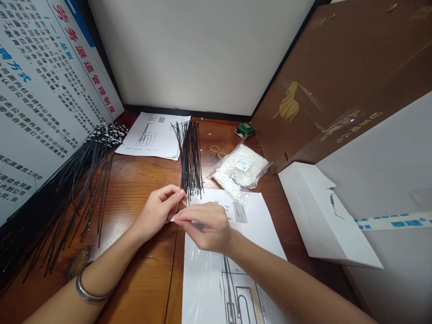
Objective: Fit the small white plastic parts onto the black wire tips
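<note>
My left hand (164, 209) is closed in a pinch beside the near end of a bundle of black wires (191, 157). A thin black wire seems to be in its fingers, mostly hidden by them. My right hand (207, 225) is just to its right, thumb and forefinger pressed together on a tiny white connector (173, 219). The fingertips of both hands are close together above the table. Under my right hand lies a printed drawing sheet (266, 225). Beyond it is a clear plastic bag of small white parts (243, 168).
At left lies a large pile of black wires with white ends (108, 134). A second printed sheet (158, 139), yellow rubber bands (214, 148) and a green tape measure (245, 130) lie farther back. A brown cardboard box wall (324, 81) and a white folded box (320, 216) border the right.
</note>
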{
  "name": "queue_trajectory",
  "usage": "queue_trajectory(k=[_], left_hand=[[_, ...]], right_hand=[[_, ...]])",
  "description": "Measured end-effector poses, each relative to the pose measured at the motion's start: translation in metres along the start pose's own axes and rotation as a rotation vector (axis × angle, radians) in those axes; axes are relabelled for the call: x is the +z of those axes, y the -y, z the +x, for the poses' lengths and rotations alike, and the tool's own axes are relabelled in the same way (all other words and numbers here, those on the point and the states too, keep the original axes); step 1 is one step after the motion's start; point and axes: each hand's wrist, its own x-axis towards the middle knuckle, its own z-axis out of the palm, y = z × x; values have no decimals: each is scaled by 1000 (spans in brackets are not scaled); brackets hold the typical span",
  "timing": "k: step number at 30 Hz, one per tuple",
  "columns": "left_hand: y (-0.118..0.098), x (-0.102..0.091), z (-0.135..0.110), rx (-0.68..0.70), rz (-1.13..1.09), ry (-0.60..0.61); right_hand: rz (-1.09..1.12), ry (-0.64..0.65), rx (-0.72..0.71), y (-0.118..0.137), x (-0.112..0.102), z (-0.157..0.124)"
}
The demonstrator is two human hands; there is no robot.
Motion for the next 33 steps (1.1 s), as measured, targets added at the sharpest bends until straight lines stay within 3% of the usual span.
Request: queue_trajectory(k=[4,7,10,14,21,26,31,33], left_hand=[[0,-1,-1,-19,18,54],[-1,-1,-3,30,134,142],[-4,-2,-6,94,262,226],[-7,-1,-8,107,357,260],[-4,1,-6,125,265,142],[-4,1,-7,109,312,187],[-2,0,-5,166,262,149],[-1,0,-5,172,268,150]], right_hand=[[-67,-143,86,-3,-3,-1],[-148,-276,175,-8,-6,0],[-213,-329,208,-14,-7,0],[-272,-338,196,-15,-7,0],[-278,-244,106,-11,-8,1],[-297,-358,154,-14,-9,1],[-202,-191,73,-11,-9,2],[-192,-213,71,-11,-9,1]])
